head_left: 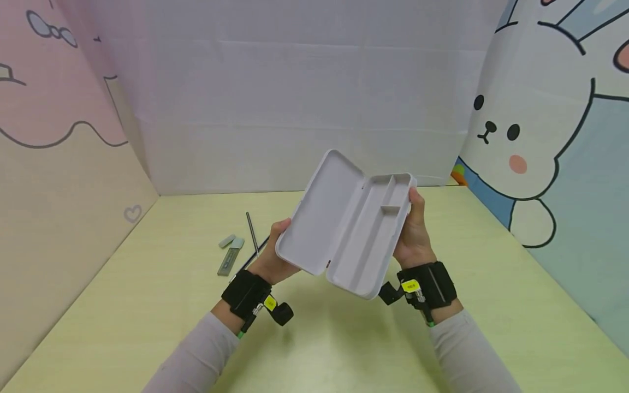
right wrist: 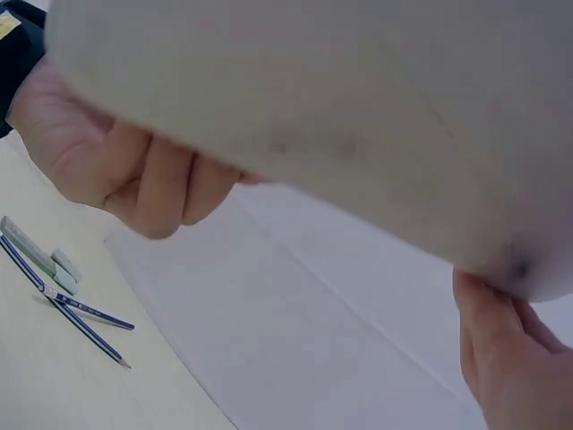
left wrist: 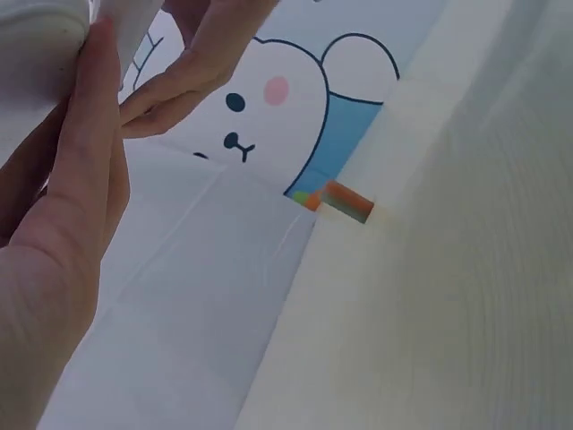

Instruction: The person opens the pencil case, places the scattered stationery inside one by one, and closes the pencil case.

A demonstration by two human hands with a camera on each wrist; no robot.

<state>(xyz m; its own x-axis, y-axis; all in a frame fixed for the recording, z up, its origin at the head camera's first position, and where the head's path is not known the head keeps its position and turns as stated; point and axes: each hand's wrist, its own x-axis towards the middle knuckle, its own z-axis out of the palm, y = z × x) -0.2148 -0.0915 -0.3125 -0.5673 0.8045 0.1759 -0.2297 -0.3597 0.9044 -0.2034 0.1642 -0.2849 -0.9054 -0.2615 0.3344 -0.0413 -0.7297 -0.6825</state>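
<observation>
A white pencil case (head_left: 314, 218), its hinged lid swung back, is held tilted above the table. Its divided inside faces the head camera, and no contents show there. My left hand (head_left: 274, 259) grips the lid's left edge, thumb in front. On the other side, my right hand (head_left: 413, 237) holds the outer edge of the compartment half. The right wrist view shows the case's underside (right wrist: 313, 116) with dark smudges; the left fingers (right wrist: 161, 184) curl beneath it. Part of the case (left wrist: 40, 45) fills a corner of the left wrist view.
Left of the case on the pale table (head_left: 147, 305) lie two crossed pencils (right wrist: 81, 333), partly behind my left hand in the head view. Beside them are a flat grey-green case (head_left: 230, 261) and a small pale block (head_left: 227, 240). Printed cloths (head_left: 530, 136) enclose the table.
</observation>
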